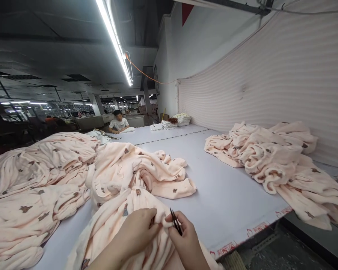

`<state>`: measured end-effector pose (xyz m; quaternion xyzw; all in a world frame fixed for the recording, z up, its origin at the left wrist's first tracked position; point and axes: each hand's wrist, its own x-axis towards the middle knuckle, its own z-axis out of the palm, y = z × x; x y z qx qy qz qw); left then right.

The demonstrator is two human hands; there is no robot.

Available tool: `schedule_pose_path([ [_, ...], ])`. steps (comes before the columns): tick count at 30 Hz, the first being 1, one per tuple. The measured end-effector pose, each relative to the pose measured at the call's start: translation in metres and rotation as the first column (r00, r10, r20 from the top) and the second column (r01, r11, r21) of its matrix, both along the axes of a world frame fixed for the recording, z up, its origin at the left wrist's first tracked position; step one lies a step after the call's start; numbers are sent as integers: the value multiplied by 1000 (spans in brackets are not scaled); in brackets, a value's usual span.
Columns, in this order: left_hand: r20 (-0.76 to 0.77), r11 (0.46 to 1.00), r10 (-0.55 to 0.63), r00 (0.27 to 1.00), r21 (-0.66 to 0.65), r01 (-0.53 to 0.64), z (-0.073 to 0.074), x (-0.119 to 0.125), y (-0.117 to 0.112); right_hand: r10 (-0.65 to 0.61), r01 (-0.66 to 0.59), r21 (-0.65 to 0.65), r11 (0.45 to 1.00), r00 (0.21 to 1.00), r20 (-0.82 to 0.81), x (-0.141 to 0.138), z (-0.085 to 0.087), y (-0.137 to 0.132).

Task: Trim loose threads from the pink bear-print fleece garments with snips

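A pale pink fleece garment (146, 202) with small brown printed figures lies bunched at the table's near edge, between my hands. My left hand (136, 230) is closed, pinching a fold of it between thumb and fingers. My right hand (186, 236) grips small black thread snips (175, 221), their pointed blades upward and slightly apart. The thumb and fingertips of that hand also touch the cloth. What exactly the left fingertips pinch is partly hidden.
To the left lies a large heap of the same fleece (39, 168); another pile (270, 157) sits on the right and hangs over the edge of the white table (214, 195). Folded white stacks (183, 120) stand at the far end. A person (118, 123) is across the table.
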<state>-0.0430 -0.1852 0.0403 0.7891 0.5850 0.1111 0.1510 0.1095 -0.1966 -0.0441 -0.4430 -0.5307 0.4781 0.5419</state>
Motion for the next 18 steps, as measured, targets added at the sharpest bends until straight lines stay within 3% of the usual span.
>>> schedule_pose_path([
  [3, 216, 986, -11, 976, -159, 46, -3, -20, 5, -181, 165, 112, 980, 972, 150, -3, -5, 1],
  [6, 504, 935, 93, 859, -341, 98, -1, -50, 2, -379, 317, 266, 910, 898, 225, -13, -4, -1],
  [10, 666, 961, 104, 739, -258, 97, -9, -66, -6, -234, 159, 241, 957, 916, 325, -40, 4, -5],
  [13, 746, 985, 143, 651, -170, -22, -21, -68, -9, -146, 62, 225, 972, 914, 380, -52, 6, -4],
  [15, 821, 975, 219, 528, -208, -80, -26, -71, -10, -147, 55, 245, 968, 915, 377, -53, 6, -2],
  [18, 877, 952, 299, 375, -300, -57, -31, -77, -11, -156, 49, 295, 954, 922, 354, -51, 8, -1],
])
